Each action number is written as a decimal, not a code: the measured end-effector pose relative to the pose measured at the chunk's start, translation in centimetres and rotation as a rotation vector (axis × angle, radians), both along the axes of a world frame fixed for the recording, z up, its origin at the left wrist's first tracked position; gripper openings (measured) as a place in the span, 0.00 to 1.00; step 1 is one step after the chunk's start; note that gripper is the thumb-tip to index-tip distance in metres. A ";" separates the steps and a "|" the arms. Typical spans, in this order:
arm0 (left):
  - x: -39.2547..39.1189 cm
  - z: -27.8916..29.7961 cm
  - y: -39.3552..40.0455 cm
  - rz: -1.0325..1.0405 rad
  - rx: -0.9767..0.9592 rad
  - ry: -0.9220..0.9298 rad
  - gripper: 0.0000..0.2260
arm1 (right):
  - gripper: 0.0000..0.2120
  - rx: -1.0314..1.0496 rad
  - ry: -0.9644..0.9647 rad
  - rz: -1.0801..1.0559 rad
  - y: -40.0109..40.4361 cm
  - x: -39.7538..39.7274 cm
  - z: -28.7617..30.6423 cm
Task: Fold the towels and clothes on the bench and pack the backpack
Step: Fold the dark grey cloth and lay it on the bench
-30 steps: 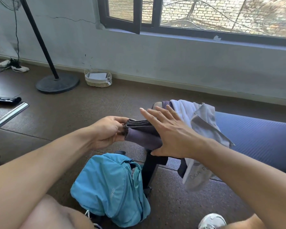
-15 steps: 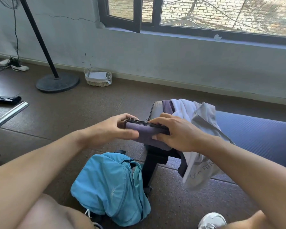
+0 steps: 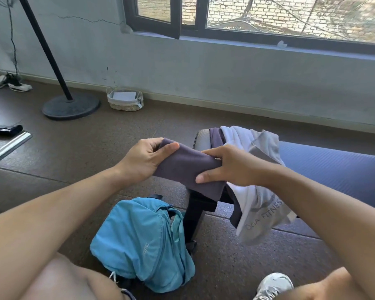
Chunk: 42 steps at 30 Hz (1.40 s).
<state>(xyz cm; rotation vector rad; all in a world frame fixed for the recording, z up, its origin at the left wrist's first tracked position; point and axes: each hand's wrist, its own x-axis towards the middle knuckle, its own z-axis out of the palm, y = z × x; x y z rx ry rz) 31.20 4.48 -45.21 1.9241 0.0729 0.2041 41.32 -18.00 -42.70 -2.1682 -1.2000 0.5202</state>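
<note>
Brown speckled floor, padded blue counter (image 3: 333, 167) | left hand (image 3: 143, 161) and right hand (image 3: 232, 167) each grip folded purple-grey towel (image 3: 188, 169) | risk: unfolding en route to open light-blue nylon backpack (image 3: 139, 241) if either grip loosens.

- We're now gripping the folded purple towel (image 3: 188, 169) with both hands at its two ends; a second ago the right hand (image 3: 232, 167) was lying flat and open on top of it.
- The right hand's fingers are now curling over the far edge, thumb underneath on the near side.
- The left hand (image 3: 145, 161) is pinching its end with the thumb on top, where earlier it was bunched around the edge.
- The towel is looking smoother and longer, one flat face turned up toward us, with its near corner hanging down in front of the bench (image 3: 333, 165) end.
</note>
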 end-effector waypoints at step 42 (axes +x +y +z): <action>11.2 -5.2 -14.6 -0.393 0.926 -0.078 0.35 | 0.29 -0.318 -0.440 -0.708 -16.5 9.6 -3.9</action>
